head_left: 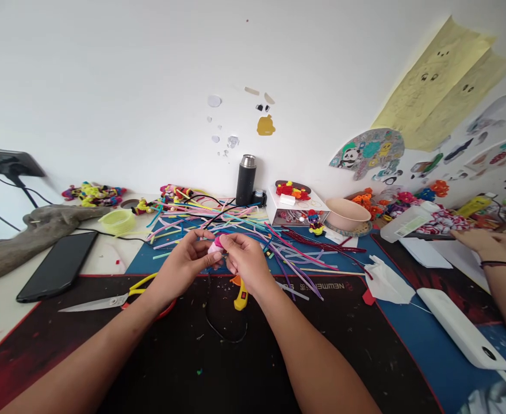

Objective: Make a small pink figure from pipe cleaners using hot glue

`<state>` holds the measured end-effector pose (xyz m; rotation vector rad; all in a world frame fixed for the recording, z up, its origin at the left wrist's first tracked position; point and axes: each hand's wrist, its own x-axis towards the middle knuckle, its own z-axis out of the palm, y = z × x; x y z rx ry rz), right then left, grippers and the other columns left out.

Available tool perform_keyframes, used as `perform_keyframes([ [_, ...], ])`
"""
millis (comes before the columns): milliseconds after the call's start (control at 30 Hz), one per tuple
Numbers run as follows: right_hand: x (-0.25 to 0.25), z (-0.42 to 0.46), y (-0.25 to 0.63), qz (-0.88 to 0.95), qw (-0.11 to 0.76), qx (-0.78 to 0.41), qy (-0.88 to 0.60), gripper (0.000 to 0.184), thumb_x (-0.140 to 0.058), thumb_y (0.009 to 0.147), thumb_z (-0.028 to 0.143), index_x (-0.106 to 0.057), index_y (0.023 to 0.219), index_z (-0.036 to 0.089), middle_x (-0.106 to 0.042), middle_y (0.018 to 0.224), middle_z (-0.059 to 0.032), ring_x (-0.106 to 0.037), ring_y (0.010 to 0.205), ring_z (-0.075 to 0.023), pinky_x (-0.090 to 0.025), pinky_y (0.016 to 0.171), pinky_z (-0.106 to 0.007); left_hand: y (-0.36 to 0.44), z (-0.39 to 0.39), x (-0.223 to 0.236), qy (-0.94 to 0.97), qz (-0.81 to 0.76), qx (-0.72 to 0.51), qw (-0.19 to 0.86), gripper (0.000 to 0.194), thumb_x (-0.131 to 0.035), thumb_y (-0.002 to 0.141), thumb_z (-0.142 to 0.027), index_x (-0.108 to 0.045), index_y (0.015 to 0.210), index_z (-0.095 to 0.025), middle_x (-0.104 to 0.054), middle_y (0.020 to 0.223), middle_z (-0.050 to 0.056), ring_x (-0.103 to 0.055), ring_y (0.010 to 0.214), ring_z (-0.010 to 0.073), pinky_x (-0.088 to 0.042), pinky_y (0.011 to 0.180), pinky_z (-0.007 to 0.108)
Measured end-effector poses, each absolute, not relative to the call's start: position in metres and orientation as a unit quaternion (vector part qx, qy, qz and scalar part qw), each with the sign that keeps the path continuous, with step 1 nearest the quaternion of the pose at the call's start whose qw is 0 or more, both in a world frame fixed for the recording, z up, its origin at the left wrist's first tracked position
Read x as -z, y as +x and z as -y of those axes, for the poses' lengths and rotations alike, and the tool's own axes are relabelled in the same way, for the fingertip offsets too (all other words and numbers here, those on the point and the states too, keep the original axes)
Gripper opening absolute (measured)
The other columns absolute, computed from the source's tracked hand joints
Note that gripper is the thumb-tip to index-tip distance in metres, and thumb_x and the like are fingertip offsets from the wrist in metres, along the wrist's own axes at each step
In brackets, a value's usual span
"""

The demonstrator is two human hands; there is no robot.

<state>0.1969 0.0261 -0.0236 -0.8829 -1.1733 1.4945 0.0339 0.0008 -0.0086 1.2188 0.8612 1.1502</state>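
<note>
Two hands met over the middle of the mat (192, 368): the left hand (187, 261) and the right hand (246, 261) both pinched a small pink piece (215, 246) between thumb and fingertips, held just above the mat. It looked like a bit of pink pipe cleaner being bent or wound, though it was too small and too covered by fingers to be sure. Both hands were closed on it, the left from nine o'clock and the right from three o'clock.

To do such a step well, it seemed best to keep one hand as a steady anchor and let the other make the turn, with the pinch close to the bend so the wire folds where wanted. Keeping the work low over the mat would help if it slipped.

At twelve o'clock from the hands lay a loose heap of coloured stems (236, 227), with a dark flask (245, 179) standing beyond it against the wall. Just below the right hand, at six o'clock, a yellow cutter (240, 296) lay on the mat beside a thin black wire (225, 328). Scissors (106, 299) lay at eight o'clock, near the left forearm, and a phone (58, 265) lay farther out at nine o'clock. At three o'clock, well apart, another person's hand (479, 241) rested on papers.
</note>
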Motion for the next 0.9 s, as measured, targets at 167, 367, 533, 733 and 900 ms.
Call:
perform_keyframes([
  [167,0.022,-0.022,0.193,0.448,0.513,-0.636,-0.362,0.046,-0.084,0.079,0.062,-0.069,0.086,0.019,-0.047,0.047,0.0099,-0.035,0.037,-0.0067,-0.024,0.037,-0.023,0.037,0.0,0.011,0.489,-0.365,-0.517,0.6,0.049,-0.095,0.081,-0.04,-0.057,0.106,-0.023,-0.079,0.083,0.001,-0.075,0.074,0.0207,-0.059,0.077,0.034],
  [367,0.021,-0.02,0.189,0.436,0.513,-0.647,-0.356,0.05,-0.086,0.076,0.065,-0.067,0.087,0.02,-0.053,0.053,0.009,-0.035,0.036,-0.0057,-0.023,0.035,-0.022,0.037,0.001,0.011,0.466,-0.363,-0.519,0.617,0.05,-0.097,0.078,-0.04,-0.059,0.105,-0.022,-0.078,0.077,0.0,-0.074,0.07,0.0192,-0.057,0.074,0.031],
  [533,0.02,-0.019,0.189,0.438,0.506,-0.655,-0.351,0.054,-0.087,0.074,0.068,-0.064,0.086,0.021,-0.055,0.053,0.0088,-0.037,0.036,-0.0059,-0.024,0.034,-0.021,0.037,0.001,0.007,0.471,-0.364,-0.512,0.619,0.048,-0.098,0.076,-0.042,-0.06,0.098,-0.022,-0.077,0.075,0.0,-0.074,0.068,0.0198,-0.058,0.071,0.031],
  [733,0.015,-0.02,0.195,0.433,0.481,-0.679,-0.347,0.057,-0.084,0.076,0.074,-0.063,0.082,0.021,-0.044,0.045,0.0115,-0.035,0.036,-0.0066,-0.023,0.037,-0.021,0.035,0.002,0.002,0.464,-0.353,-0.494,0.645,0.042,-0.097,0.078,-0.038,-0.063,0.095,-0.021,-0.078,0.076,0.002,-0.074,0.067,0.018,-0.058,0.064,0.026],
  [900,0.015,-0.022,0.199,0.444,0.47,-0.687,-0.332,0.058,-0.079,0.082,0.075,-0.072,0.091,0.018,-0.048,0.049,0.009,-0.037,0.038,-0.0066,-0.023,0.038,-0.021,0.033,0.002,0.005,0.397,-0.337,-0.482,0.705,0.038,-0.1,0.076,-0.035,-0.07,0.093,-0.018,-0.078,0.076,0.004,-0.073,0.062,0.0154,-0.061,0.06,0.023],
])
